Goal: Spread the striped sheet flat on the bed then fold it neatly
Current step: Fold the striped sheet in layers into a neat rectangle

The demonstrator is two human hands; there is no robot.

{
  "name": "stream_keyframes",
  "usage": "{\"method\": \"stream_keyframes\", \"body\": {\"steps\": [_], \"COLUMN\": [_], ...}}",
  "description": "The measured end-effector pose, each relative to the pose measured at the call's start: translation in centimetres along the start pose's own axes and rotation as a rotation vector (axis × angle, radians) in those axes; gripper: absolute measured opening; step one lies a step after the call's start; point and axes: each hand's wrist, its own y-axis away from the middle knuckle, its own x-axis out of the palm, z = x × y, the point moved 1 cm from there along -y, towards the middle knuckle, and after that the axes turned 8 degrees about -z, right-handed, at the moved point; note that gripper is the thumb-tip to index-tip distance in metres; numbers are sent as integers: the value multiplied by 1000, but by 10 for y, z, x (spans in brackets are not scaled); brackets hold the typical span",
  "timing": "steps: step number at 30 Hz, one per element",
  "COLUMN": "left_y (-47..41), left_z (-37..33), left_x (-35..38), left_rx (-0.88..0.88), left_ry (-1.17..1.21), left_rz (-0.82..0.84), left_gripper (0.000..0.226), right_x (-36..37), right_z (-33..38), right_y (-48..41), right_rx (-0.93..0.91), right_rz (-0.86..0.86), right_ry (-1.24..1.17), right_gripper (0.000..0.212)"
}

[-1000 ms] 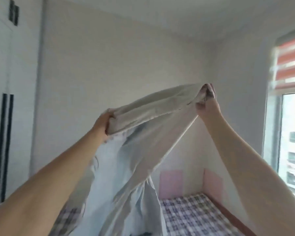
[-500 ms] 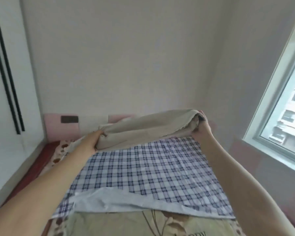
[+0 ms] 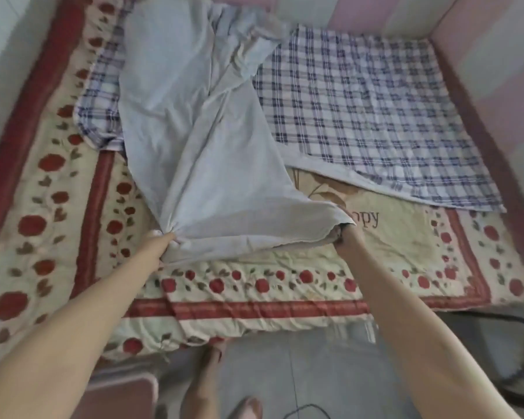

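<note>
**Blue-and-white sheet lies twisted on the bed, near hem held in both hands**

Standing at the foot of the bed (image 3: 478, 137), a person holds the near hem of the striped sheet (image 3: 200, 164) low over a rose-printed quilt (image 3: 254, 285). The left hand (image 3: 161, 241) has its fingers clenched round a gathered bunch of cloth at one end of the hem. The right hand (image 3: 345, 237) meets the other end, where the corner stands lifted. Its fingers are tucked under the cloth and hidden, so the grasp there is judged from the raised corner rather than seen.

The hem runs crosswise between the two hands. From it the sheet stretches away as a long flap, its axis slanting from the hands up towards the far left corner of the bed, plain pale underside uppermost. Beyond the flap and to the right, the rest of the sheet lies face up and fairly flat over the far right part of the quilt. Its pattern there reads as a blue-and-white check more than a plain stripe. A smaller patch of the same check shows on the far left.

The sheet is therefore on the bed but not yet flat, with a crumpled knot of folds at the far end where the flap turns over. The right hand is the nearer to the spread portion. Opening the flap probably means carrying the hem back and across until the twist falls out.
</note>
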Motion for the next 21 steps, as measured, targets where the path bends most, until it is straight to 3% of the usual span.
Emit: {"method": "stream_keyframes", "body": {"steps": [2,5,8,12,17,21], "left_y": [-12,-23,-10,11,29,54], "left_z": [49,100,123,128,134,137], "left_x": [-4,-12,-12,-17,-35,-58], "left_rx": [-29,-38,33,118,179,330], "left_ry": [-31,-27,-61,-55,12,69], "left_rz": [-56,-124,-207,-367,-410,-524], "left_gripper": [22,46,26,25,39,45], "right_x": [-17,-46,-73,-82,-86,-110], "right_z": [-47,-90,-111,-92,-67,-65], "right_y": [0,1,8,24,42,62], "right_rx": [24,-64,-164,-303,-392,-626], "right_rz": [-65,-100,-27,51,123,164], "right_ry": [161,491,759,895,864,1004], "right_gripper": [36,45,52,60,53,53]}}
